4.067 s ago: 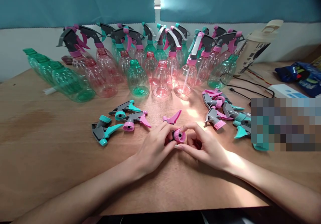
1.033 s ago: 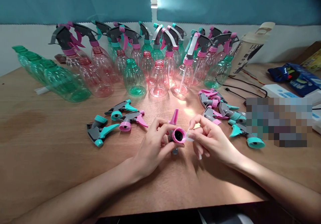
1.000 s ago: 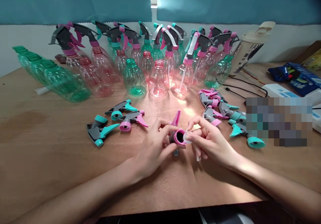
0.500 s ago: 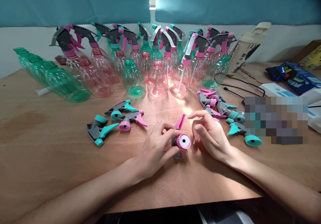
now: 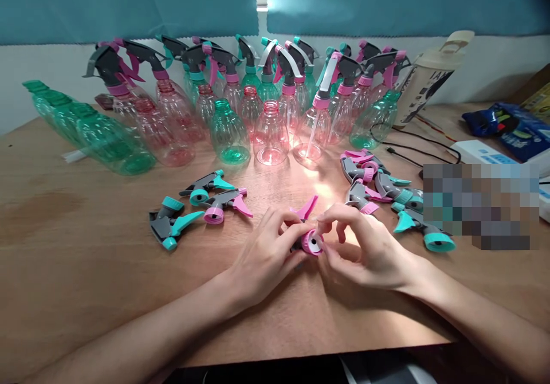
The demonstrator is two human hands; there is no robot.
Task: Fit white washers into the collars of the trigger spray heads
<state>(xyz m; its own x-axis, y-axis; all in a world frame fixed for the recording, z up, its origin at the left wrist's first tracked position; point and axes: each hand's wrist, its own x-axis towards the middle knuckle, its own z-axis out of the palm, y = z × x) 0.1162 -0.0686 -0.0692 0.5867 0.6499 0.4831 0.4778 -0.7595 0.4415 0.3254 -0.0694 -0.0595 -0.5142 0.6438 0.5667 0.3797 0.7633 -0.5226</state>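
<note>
the left hand [image 5: 267, 258] is gripping a pink-collared spray head [image 5: 306, 241], its collar facing the right hand [image 5: 378, 258], whose thumb and forefinger are curving at the rim — i cannot tell whether they are pinching it. a white washer [image 5: 316, 247] is sitting inside that collar, so its fitting is looking nearly done, while loose heads are lying left [image 5: 223, 202] and right [image 5: 360, 194] of the grip, off any bottle. beyond it, several bottles [image 5: 289, 109] are already wearing heads — one pink bottle [image 5: 303, 150] is holding a thin tube [image 5: 312, 134] — while open-necked bottles [image 5: 232, 137] are standing without them, no liquid showing.
</note>
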